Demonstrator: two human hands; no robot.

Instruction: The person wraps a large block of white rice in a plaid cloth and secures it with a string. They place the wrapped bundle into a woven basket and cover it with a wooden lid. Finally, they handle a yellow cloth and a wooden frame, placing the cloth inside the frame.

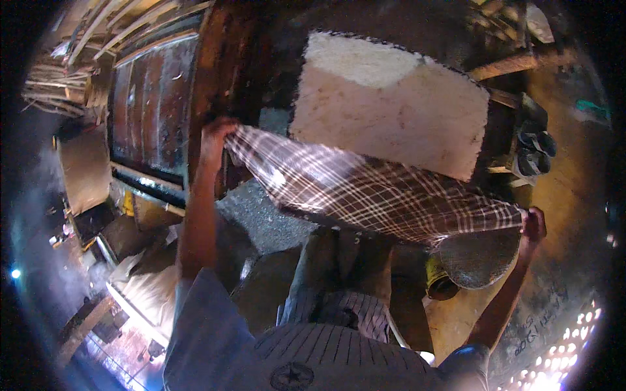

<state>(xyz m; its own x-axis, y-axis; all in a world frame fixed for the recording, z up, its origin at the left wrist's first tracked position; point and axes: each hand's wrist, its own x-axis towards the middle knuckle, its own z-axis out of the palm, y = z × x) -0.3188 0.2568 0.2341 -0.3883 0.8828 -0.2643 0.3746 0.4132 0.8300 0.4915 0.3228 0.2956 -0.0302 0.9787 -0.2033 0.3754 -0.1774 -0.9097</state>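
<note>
Nearest the body, a yellow container (440,279) and a round grey-brown disc (481,262) sit just to the near side of the bare right hand (533,225), which is closed around 1 end of a brown-and-white plaid cloth (365,186). The cloth spans between the 2 grips, its long axis running far-left to near-right; the bare left hand (220,130) clasps the opposite end, farther from the body. A grey speckled slab (264,215) shows nearward and right of the left grip. Past the cloth's far edge, between the grips, lies a pale, ragged-edged rectangular sheet (391,111); their gap is unclear. A reddish-brown plank panel (153,107) flanks the left grip; tan floor (570,189) opens right of the right grip, with dark slippers (536,151) beyond.
</note>
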